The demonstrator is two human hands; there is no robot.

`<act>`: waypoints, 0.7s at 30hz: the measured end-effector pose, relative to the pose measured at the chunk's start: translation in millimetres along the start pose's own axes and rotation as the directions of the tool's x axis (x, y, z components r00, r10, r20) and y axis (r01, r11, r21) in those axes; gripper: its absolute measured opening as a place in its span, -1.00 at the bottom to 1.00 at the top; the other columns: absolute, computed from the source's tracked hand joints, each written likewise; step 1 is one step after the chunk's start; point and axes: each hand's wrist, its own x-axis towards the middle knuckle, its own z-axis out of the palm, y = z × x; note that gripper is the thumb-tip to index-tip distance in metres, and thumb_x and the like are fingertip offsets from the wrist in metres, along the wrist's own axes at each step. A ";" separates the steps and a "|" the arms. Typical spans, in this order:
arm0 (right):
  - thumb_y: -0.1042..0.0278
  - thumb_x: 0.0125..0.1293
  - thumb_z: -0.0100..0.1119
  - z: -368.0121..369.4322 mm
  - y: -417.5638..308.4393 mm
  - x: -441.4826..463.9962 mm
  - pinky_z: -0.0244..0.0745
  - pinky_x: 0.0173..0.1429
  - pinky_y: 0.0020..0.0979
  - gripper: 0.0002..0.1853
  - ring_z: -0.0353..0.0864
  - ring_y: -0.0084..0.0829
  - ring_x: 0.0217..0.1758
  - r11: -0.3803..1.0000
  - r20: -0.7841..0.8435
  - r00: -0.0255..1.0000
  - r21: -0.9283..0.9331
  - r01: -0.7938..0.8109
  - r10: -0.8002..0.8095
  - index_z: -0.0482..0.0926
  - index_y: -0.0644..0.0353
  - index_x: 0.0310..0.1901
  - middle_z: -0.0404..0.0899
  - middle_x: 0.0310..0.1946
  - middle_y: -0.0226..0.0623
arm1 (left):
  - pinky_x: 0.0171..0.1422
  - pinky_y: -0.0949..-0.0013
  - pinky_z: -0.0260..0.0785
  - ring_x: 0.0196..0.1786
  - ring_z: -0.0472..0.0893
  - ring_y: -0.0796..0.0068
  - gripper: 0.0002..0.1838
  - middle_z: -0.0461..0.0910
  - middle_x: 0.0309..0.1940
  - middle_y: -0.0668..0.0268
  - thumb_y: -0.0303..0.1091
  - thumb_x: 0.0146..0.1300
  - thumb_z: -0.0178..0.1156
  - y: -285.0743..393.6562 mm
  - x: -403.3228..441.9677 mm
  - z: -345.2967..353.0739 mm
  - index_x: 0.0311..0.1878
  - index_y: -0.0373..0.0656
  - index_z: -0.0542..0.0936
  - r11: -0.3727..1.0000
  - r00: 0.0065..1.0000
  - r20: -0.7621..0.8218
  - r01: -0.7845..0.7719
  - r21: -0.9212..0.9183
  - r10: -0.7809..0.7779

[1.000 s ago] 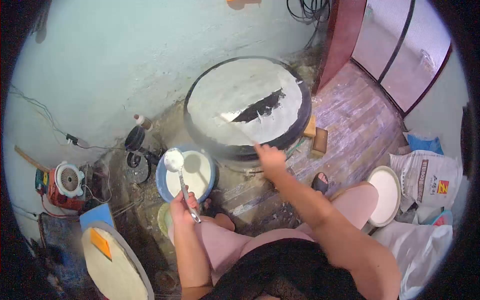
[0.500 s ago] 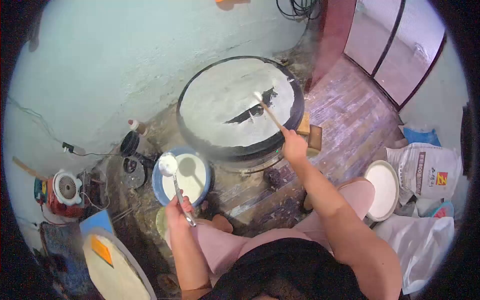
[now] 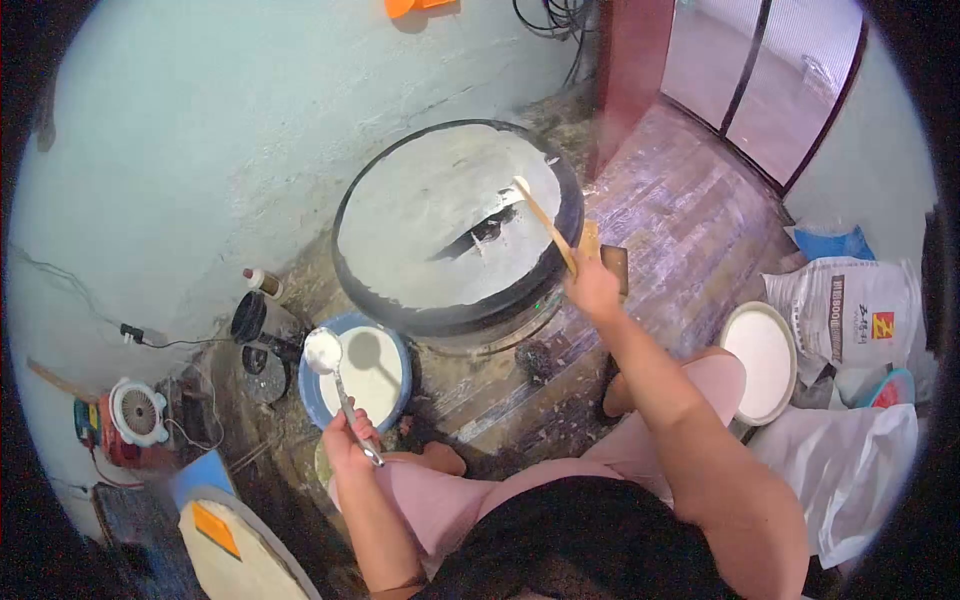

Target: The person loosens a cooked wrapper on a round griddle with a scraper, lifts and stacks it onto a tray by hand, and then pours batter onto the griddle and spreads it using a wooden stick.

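Observation:
My right hand [image 3: 592, 290] is closed round the handle of a wooden batter spreader [image 3: 546, 222]. The spreader's white-coated head touches a thin layer of white batter [image 3: 405, 205] on a large round black griddle [image 3: 430, 319]. A dark uncovered streak shows in the layer, just left of the spreader. At the lower left my left hand [image 3: 348, 440] grips a metal ladle [image 3: 341, 386] by its handle. White batter coats the ladle's bowl, which is over the left rim of a blue basin [image 3: 407, 385] with white batter inside.
A cream tub [image 3: 790, 370] of white batter stands by my right leg, beside printed white sacks [image 3: 850, 310]. At lower left is a round pale stack [image 3: 235, 560] with an orange scraper [image 3: 217, 529]. A small blower [image 3: 138, 412] and a dark container [image 3: 262, 318] are near the wall.
The dark streak on the griddle has become smaller, with batter spread over its upper right end. My view has shifted slightly right. The ladle stays over the basin in my left hand.

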 end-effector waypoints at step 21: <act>0.24 0.20 -0.10 13.9 1.6 3.2 0.40 -0.11 -0.29 -0.70 0.53 -0.16 -0.21 0.942 0.100 0.987 0.325 0.087 -0.126 0.47 -0.05 -0.03 0.54 -0.28 -0.11 | -0.69 0.56 0.17 -0.70 0.27 0.57 -0.76 0.31 -0.63 0.28 -0.34 0.23 -0.20 1.6 6.5 -11.0 -0.18 -0.28 0.38 1.000 0.995 0.099 0.007 0.029 -0.010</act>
